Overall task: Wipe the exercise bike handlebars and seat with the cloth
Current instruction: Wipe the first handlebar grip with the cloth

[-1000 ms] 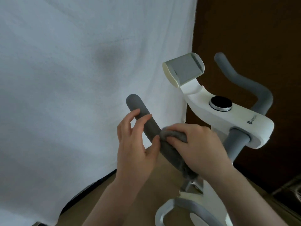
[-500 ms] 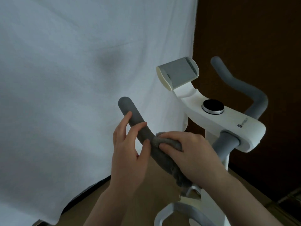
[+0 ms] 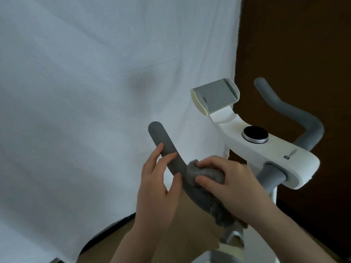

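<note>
**spinnoob:** So, halfway through wiping down my bike and wondering if I'm doing this right. My right hand [image 3: 230,185] is curled around the grey cloth [image 3: 201,174], which is bunched over the left handlebar [image 3: 167,149] about where the bar bends. My left hand [image 3: 157,185] rests on the bar just above the cloth, fingers [image 3: 168,156] mostly straight and draped over the foam, thumb underneath, not really squeezing anything. The rest of the cloth trails down along the lower stretch of the bar toward the stem.

**pedal_dad:** Honestly looks fine. I'd wrap the cloth all the way round the foam and twist as you slide, so the underside gets done too, not only the top. Work up toward the rounded tip, and shift that left hand off the section you're about to wipe, otherwise you just skip the patch under your fingers. Bracing lower down would do the same job.

**spinnoob:** Makes sense. The right handlebar [image 3: 296,114] on the far side of the white console [image 3: 281,154] looks untouched, and I can't even see the seat from here.

**pedal_dad:** Then you're early on, I'd guess. Go easy around the dial [image 3: 255,134] and the phone holder [image 3: 216,95] when you cross over, a trailing cloth could snag there.
</note>
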The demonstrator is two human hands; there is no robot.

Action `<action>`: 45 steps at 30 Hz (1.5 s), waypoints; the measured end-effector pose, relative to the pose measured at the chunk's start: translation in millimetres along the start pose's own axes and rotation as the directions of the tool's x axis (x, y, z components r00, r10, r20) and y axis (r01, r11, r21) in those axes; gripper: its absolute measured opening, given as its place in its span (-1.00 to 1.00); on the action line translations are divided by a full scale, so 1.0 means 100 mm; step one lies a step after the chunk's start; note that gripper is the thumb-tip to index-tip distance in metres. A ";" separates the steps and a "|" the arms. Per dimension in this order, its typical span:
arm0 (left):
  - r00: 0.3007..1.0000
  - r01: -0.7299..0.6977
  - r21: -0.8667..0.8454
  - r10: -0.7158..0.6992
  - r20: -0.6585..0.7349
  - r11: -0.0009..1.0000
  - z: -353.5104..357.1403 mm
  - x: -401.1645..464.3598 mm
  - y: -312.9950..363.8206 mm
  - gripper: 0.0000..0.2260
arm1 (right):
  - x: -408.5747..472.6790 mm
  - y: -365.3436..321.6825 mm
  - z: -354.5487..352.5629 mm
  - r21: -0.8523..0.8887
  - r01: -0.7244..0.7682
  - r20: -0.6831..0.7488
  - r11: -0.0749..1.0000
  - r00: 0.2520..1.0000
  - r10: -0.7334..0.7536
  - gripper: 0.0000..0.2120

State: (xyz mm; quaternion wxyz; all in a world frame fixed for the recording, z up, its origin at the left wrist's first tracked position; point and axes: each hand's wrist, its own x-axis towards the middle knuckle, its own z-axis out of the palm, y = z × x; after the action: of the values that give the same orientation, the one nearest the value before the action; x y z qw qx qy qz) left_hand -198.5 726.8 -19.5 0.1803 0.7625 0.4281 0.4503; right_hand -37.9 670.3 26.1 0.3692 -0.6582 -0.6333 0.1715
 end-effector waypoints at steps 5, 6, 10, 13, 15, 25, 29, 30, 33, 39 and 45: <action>1.000 -0.010 0.013 0.010 0.012 1.000 0.05 -0.02 -0.05 -0.66 | 0.11 -0.15 0.26 -0.203 0.078 -0.106 0.976 0.989 -0.101 -0.83; 1.000 -0.012 0.012 0.012 0.024 1.000 0.04 -0.02 -0.07 -0.65 | 0.09 -0.12 0.25 -0.169 0.087 -0.115 0.982 0.988 -0.107 -0.84; 0.997 -0.075 0.053 0.074 0.019 0.996 -0.04 0.06 -0.12 -0.64 | 0.03 -0.13 0.22 -0.196 0.038 -0.149 0.980 0.987 -0.068 -0.86; 0.993 -0.107 0.089 0.103 0.055 0.990 -0.07 0.09 -0.12 -0.58 | 0.14 -0.23 0.31 -0.258 0.035 -0.116 0.966 0.991 -0.067 -0.84; 0.990 -0.132 0.094 0.126 0.062 0.987 -0.11 0.11 -0.13 -0.57 | 0.13 -0.21 0.26 -0.205 0.026 -0.108 0.978 0.993 -0.049 -0.83; 0.989 -0.148 0.159 0.147 0.019 0.976 -0.26 0.51 -0.27 -0.61 | 0.20 -0.28 0.33 -0.207 0.022 -0.151 0.978 0.987 -0.055 -0.88; 0.986 -0.168 0.105 0.168 0.006 0.980 -0.25 0.58 -0.30 -0.60 | 0.45 -0.33 0.51 -0.168 0.016 -0.205 0.986 0.977 -0.051 -0.84; 0.987 -0.161 0.082 0.161 0.006 0.984 -0.25 0.59 -0.31 -0.58 | 0.47 -0.31 0.53 -0.140 0.022 -0.206 0.990 0.977 -0.051 -0.85; 0.988 -0.148 0.009 0.147 0.048 0.989 -0.30 0.64 -0.36 -0.53 | 0.31 -0.22 0.44 -0.110 0.028 -0.224 0.994 0.973 -0.052 -0.85; 0.981 -0.178 -0.043 0.181 0.070 0.983 -0.33 0.69 -0.44 -0.57 | 0.64 -0.35 0.62 -0.147 0.061 -0.356 0.987 0.928 -0.111 -0.88; 0.972 -0.220 -0.089 0.226 0.059 0.971 -0.34 0.69 -0.53 -0.55 | 0.59 -0.29 0.54 -0.145 0.029 -0.306 0.989 0.949 -0.073 -0.86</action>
State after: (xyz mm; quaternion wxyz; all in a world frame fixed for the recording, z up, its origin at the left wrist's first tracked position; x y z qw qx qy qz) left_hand -237.1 809.5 0.6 0.1743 0.8128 0.3146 0.4583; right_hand -87.9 739.1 24.8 0.4215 -0.6846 -0.5946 0.0119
